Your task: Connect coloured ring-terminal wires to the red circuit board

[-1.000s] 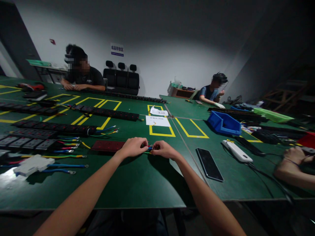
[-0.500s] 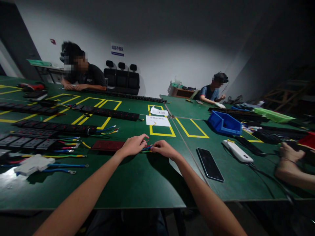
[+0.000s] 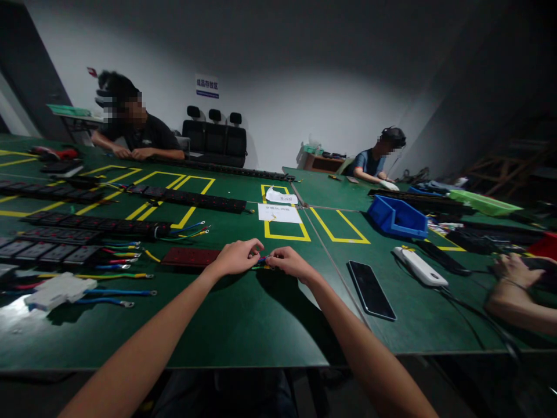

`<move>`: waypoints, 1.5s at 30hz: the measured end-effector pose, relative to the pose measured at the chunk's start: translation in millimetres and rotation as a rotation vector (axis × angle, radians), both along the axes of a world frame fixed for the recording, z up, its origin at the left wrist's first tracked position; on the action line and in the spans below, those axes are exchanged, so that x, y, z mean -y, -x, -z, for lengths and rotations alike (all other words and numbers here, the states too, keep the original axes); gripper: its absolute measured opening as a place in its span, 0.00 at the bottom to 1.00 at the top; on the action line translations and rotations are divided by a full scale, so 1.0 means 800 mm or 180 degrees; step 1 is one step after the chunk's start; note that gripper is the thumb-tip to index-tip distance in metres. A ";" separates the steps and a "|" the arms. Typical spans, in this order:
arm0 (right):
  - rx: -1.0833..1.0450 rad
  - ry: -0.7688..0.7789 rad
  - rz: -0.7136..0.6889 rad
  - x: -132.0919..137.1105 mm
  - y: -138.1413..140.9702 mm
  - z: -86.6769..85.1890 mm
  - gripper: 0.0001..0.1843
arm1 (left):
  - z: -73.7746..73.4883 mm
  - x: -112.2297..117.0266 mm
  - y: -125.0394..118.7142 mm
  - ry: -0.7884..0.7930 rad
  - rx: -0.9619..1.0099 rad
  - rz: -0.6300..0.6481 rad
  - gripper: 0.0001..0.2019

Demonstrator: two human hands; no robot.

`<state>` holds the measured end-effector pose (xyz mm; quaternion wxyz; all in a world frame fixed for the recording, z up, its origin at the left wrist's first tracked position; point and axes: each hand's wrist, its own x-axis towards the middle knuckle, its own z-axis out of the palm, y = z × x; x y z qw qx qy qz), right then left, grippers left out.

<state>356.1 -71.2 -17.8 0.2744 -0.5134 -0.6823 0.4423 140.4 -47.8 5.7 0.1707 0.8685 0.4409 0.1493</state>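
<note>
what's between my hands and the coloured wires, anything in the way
Nothing visible. The left hand and right hand both pinch the coloured wires at their fingertips, over the green table. The dark red strip lies beside the left hand, not between hands and wires.

Arms outstretched; left hand (image 3: 237, 257) and right hand (image 3: 290, 262) meet, fingers seemingly pinched.

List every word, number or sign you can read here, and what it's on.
Nothing reads clearly.
Blue-and-white wall sign: characters too small to read.
Paper sheet on the table: one printed line, blurred.
Crumpled paper behind it: marks, unreadable.
Red wall sign: unreadable.
Wires between the fingers: no print visible.
</note>
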 end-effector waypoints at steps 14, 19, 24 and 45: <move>0.0224 -0.0074 0.0010 -0.001 -0.003 0.003 0.15 | -0.007 0.003 0.002 -0.0168 -0.0262 0.0328 0.11; 0.0424 -0.0210 -0.0036 -0.004 -0.005 0.006 0.16 | -0.007 0.003 0.003 -0.0235 -0.0252 0.0359 0.10; 0.0892 -0.0882 -0.0052 -0.004 -0.006 0.004 0.14 | -0.005 0.002 0.003 -0.0232 -0.0244 0.0361 0.10; 0.0557 -0.0398 -0.0280 -0.004 -0.004 0.009 0.14 | -0.007 0.005 0.003 -0.0236 -0.0386 0.0420 0.12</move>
